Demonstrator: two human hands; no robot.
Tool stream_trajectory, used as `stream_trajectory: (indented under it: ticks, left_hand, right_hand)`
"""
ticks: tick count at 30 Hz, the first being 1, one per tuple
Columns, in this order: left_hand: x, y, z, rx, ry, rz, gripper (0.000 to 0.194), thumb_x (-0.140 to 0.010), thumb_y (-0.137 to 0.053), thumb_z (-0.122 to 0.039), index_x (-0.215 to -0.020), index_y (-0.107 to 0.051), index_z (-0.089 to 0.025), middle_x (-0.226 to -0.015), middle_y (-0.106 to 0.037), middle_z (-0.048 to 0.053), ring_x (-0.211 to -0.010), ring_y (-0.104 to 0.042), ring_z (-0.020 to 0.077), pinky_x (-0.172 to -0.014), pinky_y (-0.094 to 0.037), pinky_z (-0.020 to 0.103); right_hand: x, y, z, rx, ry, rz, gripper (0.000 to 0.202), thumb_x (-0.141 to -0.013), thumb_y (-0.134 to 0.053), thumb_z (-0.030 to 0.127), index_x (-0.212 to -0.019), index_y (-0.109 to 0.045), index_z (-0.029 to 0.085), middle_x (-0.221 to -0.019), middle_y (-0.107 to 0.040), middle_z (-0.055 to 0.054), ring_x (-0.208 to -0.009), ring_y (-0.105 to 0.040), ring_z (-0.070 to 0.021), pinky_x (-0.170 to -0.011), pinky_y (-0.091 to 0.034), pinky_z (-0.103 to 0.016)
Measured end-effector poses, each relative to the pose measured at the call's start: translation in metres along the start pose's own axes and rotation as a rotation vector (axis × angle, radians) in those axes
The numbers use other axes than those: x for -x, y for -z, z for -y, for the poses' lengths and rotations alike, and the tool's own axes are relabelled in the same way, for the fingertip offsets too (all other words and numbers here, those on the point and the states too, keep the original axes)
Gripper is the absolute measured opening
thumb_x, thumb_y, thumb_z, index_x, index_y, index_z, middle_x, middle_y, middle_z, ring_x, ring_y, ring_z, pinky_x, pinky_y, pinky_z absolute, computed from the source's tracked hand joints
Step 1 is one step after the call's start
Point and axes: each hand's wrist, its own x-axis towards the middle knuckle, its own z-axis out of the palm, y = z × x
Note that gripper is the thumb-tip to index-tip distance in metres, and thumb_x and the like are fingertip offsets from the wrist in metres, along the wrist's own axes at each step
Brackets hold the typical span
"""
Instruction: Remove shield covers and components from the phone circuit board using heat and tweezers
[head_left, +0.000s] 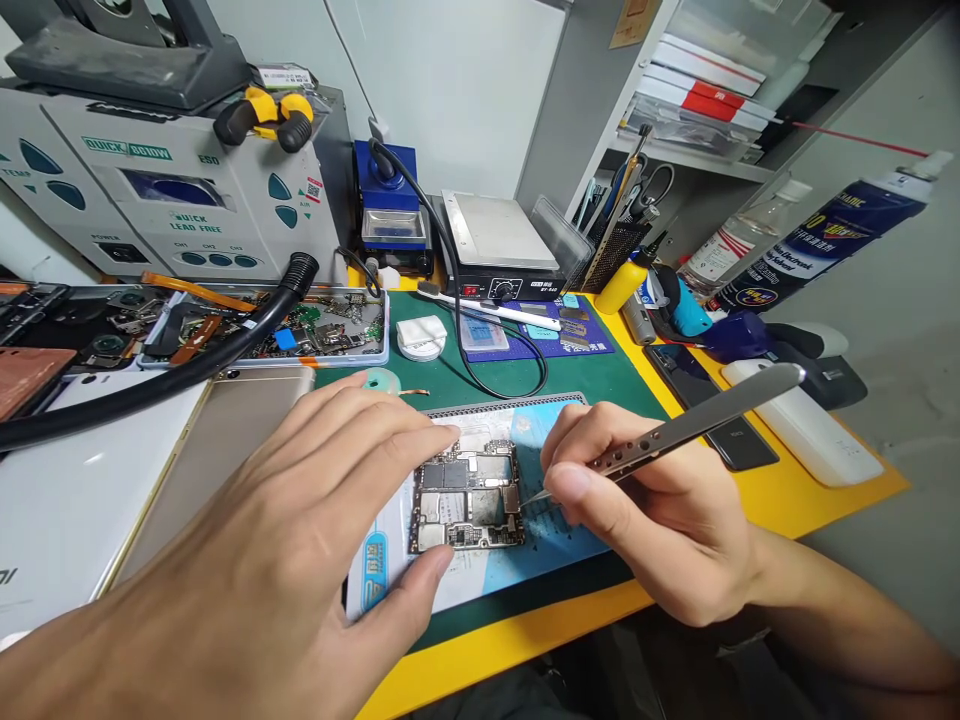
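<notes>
A phone circuit board (469, 500) lies flat on a blue and white work mat (559, 570). My left hand (300, 500) reaches over it from the left and braces it, thumb at the near edge and fingertips at the far edge. Its fingers cover the board's left upper corner. In my right hand (652, 520) is a pair of metal tweezers (697, 410) with a row of holes, pinched between thumb and fingers. Their thin tip meets the board's right edge, and the back end points up to the right.
Behind stand a hot air station (180, 190) with a black hose (262, 340), a blue soldering stand (386, 190) and a heating plate (499, 235). A tray of parts (337, 340) sits left. Phones (739, 435), a yellow bottle (622, 280) and a spray can (825, 240) are right.
</notes>
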Motion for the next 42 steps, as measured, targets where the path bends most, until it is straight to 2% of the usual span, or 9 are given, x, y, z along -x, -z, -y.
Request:
stream_trajectory:
  ticks: [7, 15, 20, 34, 42]
  left_hand:
    - [0.0031, -0.0003, 0.0040, 0.023, -0.018, 0.005, 0.049, -0.099, -0.070, -0.028, -0.147, -0.059, -0.022, -0.138, -0.066, 0.008, -0.135, -0.058, 0.0271, -0.137, -0.028, 0.048]
    - [0.0036, -0.0002, 0.0023, 0.019, -0.022, -0.006, 0.046, -0.101, -0.070, -0.029, -0.145, -0.060, -0.022, -0.137, -0.066, 0.008, -0.133, -0.057, 0.0259, -0.136, -0.029, 0.048]
    - [0.0026, -0.0002, 0.0028, 0.037, -0.016, -0.003, 0.045, -0.101, -0.069, -0.029, -0.145, -0.060, -0.022, -0.136, -0.066, 0.007, -0.134, -0.057, 0.0257, -0.136, -0.029, 0.048]
    - [0.0026, 0.0014, 0.0039, 0.007, -0.048, 0.002, 0.046, -0.101, -0.069, -0.029, -0.145, -0.059, -0.020, -0.135, -0.065, 0.007, -0.133, -0.056, 0.0248, -0.135, -0.029, 0.044]
    - [0.0025, 0.0010, 0.0044, -0.005, -0.048, 0.008, 0.047, -0.101, -0.069, -0.029, -0.146, -0.058, -0.021, -0.135, -0.066, 0.007, -0.133, -0.057, 0.0246, -0.132, -0.032, 0.043]
  right_hand:
    - [0.0000, 0.0006, -0.0036, -0.008, 0.056, 0.021, 0.015, -0.104, -0.068, 0.008, -0.097, -0.063, 0.020, -0.075, -0.058, 0.000, -0.065, -0.060, -0.0164, -0.059, -0.048, -0.032]
    - [0.0005, -0.0010, -0.0025, 0.014, 0.066, 0.014, 0.016, -0.105, -0.067, 0.007, -0.096, -0.063, 0.019, -0.077, -0.058, 0.000, -0.067, -0.059, -0.0162, -0.061, -0.047, -0.033]
    - [0.0007, 0.0012, -0.0005, 0.017, 0.034, 0.031, 0.019, -0.109, -0.067, 0.011, -0.092, -0.063, 0.020, -0.077, -0.060, 0.000, -0.067, -0.059, -0.0152, -0.062, -0.046, -0.032]
    - [0.0018, 0.0043, -0.0053, -0.006, 0.058, 0.066, 0.018, -0.110, -0.065, 0.010, -0.094, -0.067, 0.018, -0.081, -0.065, -0.001, -0.072, -0.063, -0.0153, -0.068, -0.052, -0.032]
    - [-0.0013, 0.0012, -0.0045, 0.040, 0.089, 0.072, 0.021, -0.108, -0.068, 0.013, -0.089, -0.062, 0.019, -0.077, -0.064, -0.002, -0.066, -0.060, -0.0150, -0.062, -0.049, -0.031]
